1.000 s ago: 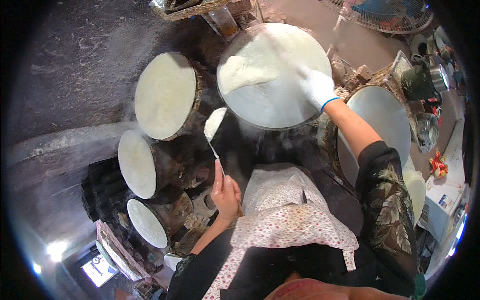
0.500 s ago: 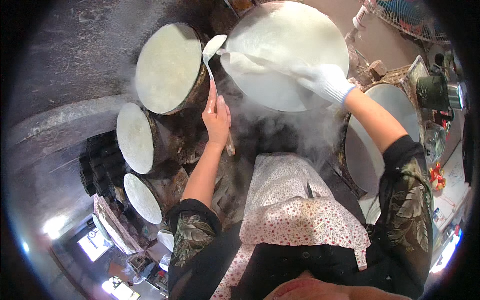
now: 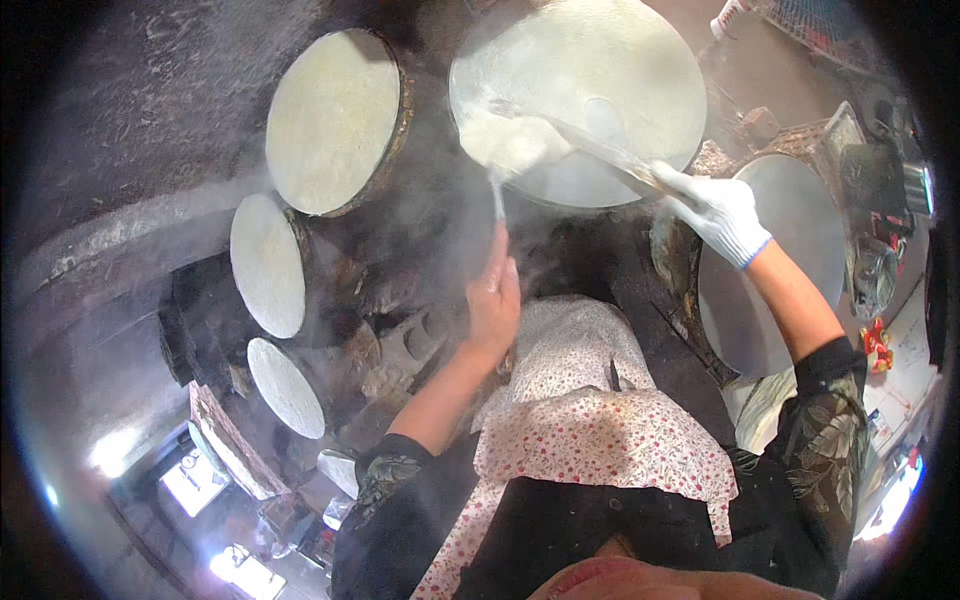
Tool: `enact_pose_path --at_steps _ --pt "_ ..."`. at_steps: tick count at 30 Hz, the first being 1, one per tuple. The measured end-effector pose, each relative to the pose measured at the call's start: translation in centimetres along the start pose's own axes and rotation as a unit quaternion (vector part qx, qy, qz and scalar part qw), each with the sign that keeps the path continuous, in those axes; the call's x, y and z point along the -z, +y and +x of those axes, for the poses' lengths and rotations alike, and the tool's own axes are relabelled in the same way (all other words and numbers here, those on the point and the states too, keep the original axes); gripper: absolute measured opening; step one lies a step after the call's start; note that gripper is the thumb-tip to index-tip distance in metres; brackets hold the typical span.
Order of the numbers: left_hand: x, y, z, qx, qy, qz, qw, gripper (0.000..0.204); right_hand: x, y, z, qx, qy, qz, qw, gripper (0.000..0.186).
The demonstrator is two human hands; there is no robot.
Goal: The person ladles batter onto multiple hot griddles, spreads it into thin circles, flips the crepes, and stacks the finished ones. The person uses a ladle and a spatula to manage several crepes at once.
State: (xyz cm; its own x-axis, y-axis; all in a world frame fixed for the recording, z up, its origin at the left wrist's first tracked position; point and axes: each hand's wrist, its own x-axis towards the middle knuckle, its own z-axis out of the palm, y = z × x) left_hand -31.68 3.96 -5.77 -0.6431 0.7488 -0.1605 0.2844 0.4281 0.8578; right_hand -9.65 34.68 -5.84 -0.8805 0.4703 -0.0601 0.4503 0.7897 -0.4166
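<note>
My bare left hand (image 3: 493, 295) is closed on the handle of a ladle (image 3: 497, 190), whose head reaches the front-left edge of the large round griddle (image 3: 620, 70), among white batter (image 3: 500, 140); steam blurs it. My right hand (image 3: 715, 212), in a white knit glove, grips a long flat paddle (image 3: 610, 152) that reaches leftward over the griddle into the batter. A pale layer covers much of the griddle. To the left stand smaller round griddles with pale surfaces (image 3: 330, 120) (image 3: 267, 265) (image 3: 285, 385). A grey round griddle (image 3: 765, 275) sits below my right forearm.
A fan cage (image 3: 825, 25) stands at the upper right. Metal pots (image 3: 915, 190), a plastic container (image 3: 872, 280) and a red-and-yellow item (image 3: 876, 345) sit along the right. A soot-dark wall (image 3: 150, 120) is at the left. Rising steam (image 3: 430, 210) hazes the middle.
The ladle has moved from left of the large griddle up and rightward onto its front-left edge. The paddle has swept across the batter, and my gloved hand has shifted right.
</note>
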Motion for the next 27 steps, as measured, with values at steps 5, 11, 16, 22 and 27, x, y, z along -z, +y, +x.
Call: enact_pose_path --at_steps 5,11,16,22,27 --pt "7.6 1.8 -1.1 0.003 -0.133 -0.109 0.985 0.057 2.1 -4.5 -7.0 -0.134 0.095 0.166 0.972 0.048" --pt "21.0 8.4 1.2 -0.359 -0.004 -0.289 0.887 0.072 -3.6 -27.2 -0.6 -0.248 0.088 0.373 0.889 0.058" --pt "29.1 8.0 -4.2 -0.329 0.028 -0.273 0.903 0.071 -14.5 -42.4 12.1 -0.221 0.037 0.252 0.941 0.072" --pt "37.1 -0.5 -5.2 -0.243 -0.070 -0.245 0.936 0.072 -18.6 -41.2 7.5 -0.419 0.120 0.246 0.866 0.057" --pt "39.7 -2.9 -6.3 -0.202 -0.040 -0.271 0.940 0.069 -18.0 -45.3 9.0 -0.371 0.269 0.168 0.873 0.057"
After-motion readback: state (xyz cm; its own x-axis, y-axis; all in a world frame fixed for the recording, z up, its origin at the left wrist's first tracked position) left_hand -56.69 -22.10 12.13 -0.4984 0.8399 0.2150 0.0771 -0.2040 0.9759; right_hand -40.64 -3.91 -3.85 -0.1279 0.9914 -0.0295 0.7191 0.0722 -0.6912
